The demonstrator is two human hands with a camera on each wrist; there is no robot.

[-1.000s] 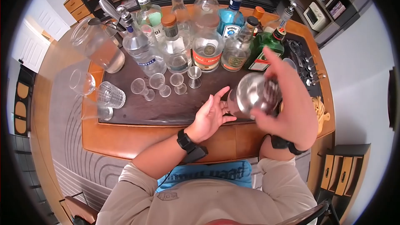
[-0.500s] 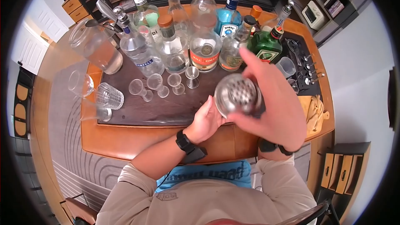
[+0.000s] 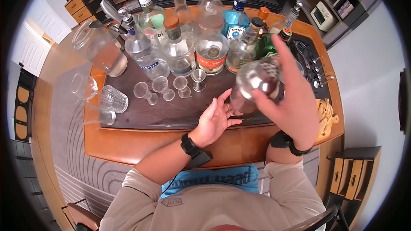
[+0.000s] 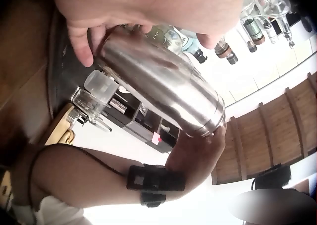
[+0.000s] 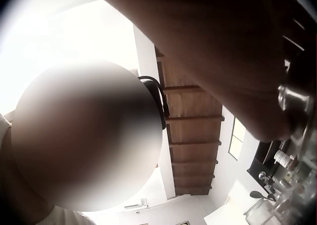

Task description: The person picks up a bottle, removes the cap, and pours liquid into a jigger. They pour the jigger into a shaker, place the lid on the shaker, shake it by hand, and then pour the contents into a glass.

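Observation:
A metal cocktail shaker (image 3: pixel 250 86) is raised above the dark mat, tilted, with strainer holes showing at its top end. My right hand (image 3: pixel 295 109) holds it near that top, thumb on the near side; its other fingers are partly hidden behind the shaker. My left hand (image 3: pixel 212 122) is at the shaker's lower end, fingers spread and thumb pointing up. In the left wrist view, the left fingers (image 4: pixel 80 49) extend beside the base of the shaker (image 4: pixel 163 84), and the right hand is at the far end.
Several liquor bottles (image 3: pixel 212 53) crowd the back of the leather-edged table (image 3: pixel 201 143). Before them stand small stemmed glasses (image 3: pixel 160 85) and a metal jigger (image 3: pixel 198 80). A pitcher (image 3: pixel 102 53) and glass tumblers (image 3: pixel 113 98) are at left; a wooden board (image 3: pixel 323 122) lies at right.
The shaker swung left toward my left hand, its strainer top facing up, then swung back right and tilted away. My right hand moved with it; the left arm stayed nearly in place.

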